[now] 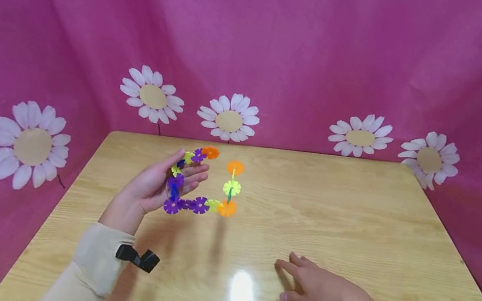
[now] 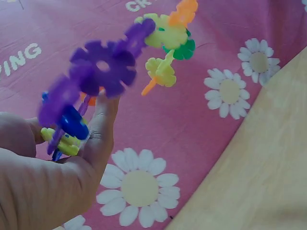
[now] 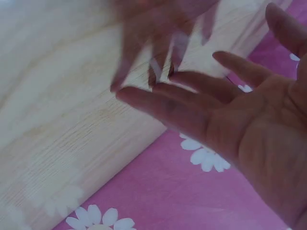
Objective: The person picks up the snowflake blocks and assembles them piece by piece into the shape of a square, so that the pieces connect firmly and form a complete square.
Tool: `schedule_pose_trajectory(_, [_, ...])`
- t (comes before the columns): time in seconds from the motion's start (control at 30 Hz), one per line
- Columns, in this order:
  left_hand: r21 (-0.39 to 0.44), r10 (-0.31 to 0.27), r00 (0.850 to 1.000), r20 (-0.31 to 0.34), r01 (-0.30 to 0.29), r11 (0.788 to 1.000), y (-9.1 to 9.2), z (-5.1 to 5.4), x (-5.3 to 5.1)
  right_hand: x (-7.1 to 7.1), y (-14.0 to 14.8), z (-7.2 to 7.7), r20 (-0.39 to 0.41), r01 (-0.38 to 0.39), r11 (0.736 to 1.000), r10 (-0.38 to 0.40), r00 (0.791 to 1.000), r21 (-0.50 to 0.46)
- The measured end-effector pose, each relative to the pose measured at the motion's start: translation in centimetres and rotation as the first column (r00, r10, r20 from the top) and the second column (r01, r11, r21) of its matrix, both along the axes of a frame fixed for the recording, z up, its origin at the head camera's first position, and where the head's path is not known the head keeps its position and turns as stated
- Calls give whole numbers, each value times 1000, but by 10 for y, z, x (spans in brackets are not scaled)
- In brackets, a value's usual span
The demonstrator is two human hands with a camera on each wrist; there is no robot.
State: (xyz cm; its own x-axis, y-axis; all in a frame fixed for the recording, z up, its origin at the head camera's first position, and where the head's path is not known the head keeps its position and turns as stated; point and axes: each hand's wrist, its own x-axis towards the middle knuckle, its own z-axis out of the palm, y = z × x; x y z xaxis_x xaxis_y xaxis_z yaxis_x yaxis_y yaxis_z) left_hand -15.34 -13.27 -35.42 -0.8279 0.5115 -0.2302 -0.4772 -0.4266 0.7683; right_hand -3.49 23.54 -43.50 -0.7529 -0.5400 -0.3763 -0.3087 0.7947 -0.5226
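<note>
My left hand [image 1: 150, 185] holds up a chain of interlocking flower-shaped plastic discs [image 1: 199, 205] above the left part of the table. Purple, blue, yellow, green and orange discs make an angular loop with a gap at the top, between two orange discs. Part of the chain lies in the crook between thumb and fingers; in the left wrist view a large purple disc [image 2: 103, 67] stands by the fingertips. My right hand [image 1: 322, 291] is held low over the table at the right, fingers spread and holding nothing. The right wrist view shows its fingertips close to the tabletop.
The light wooden table [image 1: 332, 209] has a bright glare streak near its front. A pink cloth [image 1: 310, 60] with white daisies surrounds its back and sides. A black strap [image 1: 137, 257] sits on the left sleeve.
</note>
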Motion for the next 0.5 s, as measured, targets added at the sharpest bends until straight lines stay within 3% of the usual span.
schedule_pose_trajectory(0.07, [0,-4,1000,-19,4,1000,1,-5,7,6,-1,6,15,-14,1000,14,1000,-15])
schedule_pose_trajectory(0.17, [-16,-13,999,-52,12,1000,7,-12,15,8,0,13,-26,-40,996,38,999,-74])
schedule_pose_trajectory(0.27, [-30,-22,997,-69,20,999,17,-16,21,4,-3,16,-37,-3,969,-6,999,-247])
schedule_pose_trajectory(0.33, [-35,-24,997,-67,22,999,24,-19,25,-1,-10,15,-19,43,927,-54,998,-372])
schedule_pose_trajectory(0.43, [-39,-39,997,-60,37,999,32,-25,29,-5,-22,14,136,166,821,-108,985,-546])
schedule_pose_trajectory(0.5, [-38,-50,997,-54,48,998,38,-31,32,-7,-30,13,259,260,745,-122,958,-614])
